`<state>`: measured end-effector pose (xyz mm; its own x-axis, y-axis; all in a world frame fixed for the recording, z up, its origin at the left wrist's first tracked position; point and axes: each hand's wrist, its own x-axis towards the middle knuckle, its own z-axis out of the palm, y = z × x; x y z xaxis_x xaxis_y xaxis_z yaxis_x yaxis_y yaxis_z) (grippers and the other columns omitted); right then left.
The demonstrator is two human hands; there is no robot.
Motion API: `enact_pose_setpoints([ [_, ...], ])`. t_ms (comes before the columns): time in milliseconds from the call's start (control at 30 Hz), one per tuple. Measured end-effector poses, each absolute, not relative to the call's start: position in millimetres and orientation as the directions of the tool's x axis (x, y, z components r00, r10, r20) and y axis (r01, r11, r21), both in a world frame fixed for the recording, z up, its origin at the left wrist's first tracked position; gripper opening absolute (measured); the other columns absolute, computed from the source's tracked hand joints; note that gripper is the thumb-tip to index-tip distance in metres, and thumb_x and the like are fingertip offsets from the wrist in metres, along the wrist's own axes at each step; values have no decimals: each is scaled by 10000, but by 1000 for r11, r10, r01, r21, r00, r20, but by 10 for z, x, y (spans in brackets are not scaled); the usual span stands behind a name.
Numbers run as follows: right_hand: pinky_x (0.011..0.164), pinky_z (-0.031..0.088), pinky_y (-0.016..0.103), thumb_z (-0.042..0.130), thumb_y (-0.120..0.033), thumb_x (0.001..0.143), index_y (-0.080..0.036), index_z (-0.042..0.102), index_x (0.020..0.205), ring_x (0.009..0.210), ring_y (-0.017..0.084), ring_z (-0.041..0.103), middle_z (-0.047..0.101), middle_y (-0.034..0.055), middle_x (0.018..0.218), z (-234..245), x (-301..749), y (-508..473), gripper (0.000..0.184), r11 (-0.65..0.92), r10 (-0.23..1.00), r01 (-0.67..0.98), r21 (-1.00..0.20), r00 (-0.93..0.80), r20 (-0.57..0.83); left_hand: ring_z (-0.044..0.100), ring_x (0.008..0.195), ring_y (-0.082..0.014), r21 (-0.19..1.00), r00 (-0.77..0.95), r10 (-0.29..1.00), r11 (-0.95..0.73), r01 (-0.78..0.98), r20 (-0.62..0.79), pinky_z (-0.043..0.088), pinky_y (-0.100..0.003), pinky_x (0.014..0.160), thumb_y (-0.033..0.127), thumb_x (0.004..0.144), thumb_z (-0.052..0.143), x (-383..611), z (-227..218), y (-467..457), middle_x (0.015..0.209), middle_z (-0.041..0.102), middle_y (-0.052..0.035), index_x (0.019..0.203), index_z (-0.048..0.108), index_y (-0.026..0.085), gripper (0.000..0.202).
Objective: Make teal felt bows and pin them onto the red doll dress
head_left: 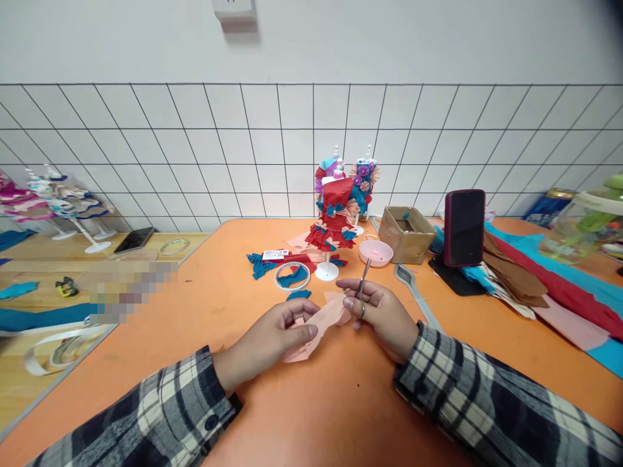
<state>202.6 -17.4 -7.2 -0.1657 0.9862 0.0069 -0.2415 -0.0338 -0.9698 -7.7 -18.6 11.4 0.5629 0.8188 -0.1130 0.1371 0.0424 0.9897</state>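
My left hand [275,334] pinches a strip of pale pink crepe paper [326,320] between thumb and fingers, low over the orange table [335,408]. Small scissors [363,284] stand in my right hand [387,314], blades pointing up and a finger loop near the thumb. My right thumb and fingertips are also at the paper's far end; whether they grip it is hard to tell. Just beyond my hands stands a miniature dress form in a red ruffled dress [335,211] with blue and pink bows. A tape roll [292,277] and blue paper scraps [298,295] lie near it.
Behind are other dressed forms [364,178]. A pink bowl [376,253], a cardboard box [407,235] and an upright phone [464,227] stand to the right, near coloured paper sheets [549,272]. A grey strap-like item [413,288] lies beside my right hand. Left is a wooden table [195,243].
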Motion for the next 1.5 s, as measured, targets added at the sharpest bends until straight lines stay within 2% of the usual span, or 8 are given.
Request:
enact_pose_setpoints([
  [167, 444, 430, 155, 753, -343, 681, -190, 644, 1078, 564, 55, 483, 597, -8, 810, -85, 2122, -77, 440, 7, 1000, -280, -960, -10, 11, 506, 576, -105, 967, 646, 732, 250, 37, -214, 377, -231, 582, 285, 807, 656, -97, 114, -174, 687, 596, -6, 866, 598, 143, 165],
  [333, 411, 429, 190, 683, -448, 725, -177, 597, 1155, 649, 116, 552, 649, 72, 1004, -11, 2151, -86, 515, 9, 1000, -26, -1000, 28, 8, 507, 625, -110, 923, 529, 836, 309, -227, -150, 390, -229, 619, 231, 811, 638, -134, 160, -126, 709, 573, -20, 791, 569, 140, 116],
  [433, 413, 379, 201, 624, -515, 758, -141, 605, 1139, 571, 101, 520, 671, 85, 934, 59, 2141, -141, 535, 102, 995, 74, -992, -18, 101, 455, 592, -100, 920, 442, 891, 254, -299, -102, 369, -219, 589, 216, 840, 600, -156, 187, -85, 658, 514, 2, 769, 565, 147, 106],
  [533, 492, 390, 213, 615, -561, 754, -106, 656, 1035, 601, 115, 543, 677, 71, 778, 91, 2113, -207, 536, 117, 954, 101, -988, -287, 83, 421, 591, -102, 941, 420, 906, 190, -281, -58, 350, -219, 573, 223, 860, 578, -163, 196, -71, 656, 483, 11, 747, 551, 155, 135],
  [700, 541, 374, 212, 609, -605, 751, -90, 701, 954, 566, 101, 522, 675, 57, 676, 51, 2022, -330, 561, -31, 675, 178, -984, -722, -152, 434, 633, -110, 972, 495, 869, 111, -205, 5, 356, -236, 618, 275, 851, 601, -128, 182, -127, 718, 500, 7, 772, 544, 153, 155],
  [867, 542, 339, 198, 609, -642, 733, -95, 702, 971, 564, 85, 487, 662, 41, 674, 26, 1984, -380, 604, -68, 630, 189, -980, -753, -189, 455, 640, -102, 980, 551, 834, 131, -148, -29, 363, -235, 623, 300, 833, 638, -114, 129, -161, 781, 534, 2, 948, 564, 157, 197],
  [1300, 501, 381, 190, 670, -603, 699, -94, 688, 863, 496, 81, 512, 584, -8, 546, -16, 1971, -364, 535, -124, 642, 180, -976, -735, -217, 462, 637, -106, 995, 571, 821, 77, -55, -32, 375, -246, 619, 344, 808, 661, -102, 148, -170, 764, 543, 2, 952, 548, 150, 267],
  [1500, 504, 401, 182, 710, -544, 690, -103, 696, 856, 474, 72, 524, 567, -27, 536, -9, 1972, -383, 471, -145, 606, 131, -981, -772, -193, 478, 607, -103, 978, 625, 779, 165, -131, -49, 373, -226, 573, 307, 807, 674, -130, 206, -212, 694, 533, 33, 1260, 447, 241, 511],
])
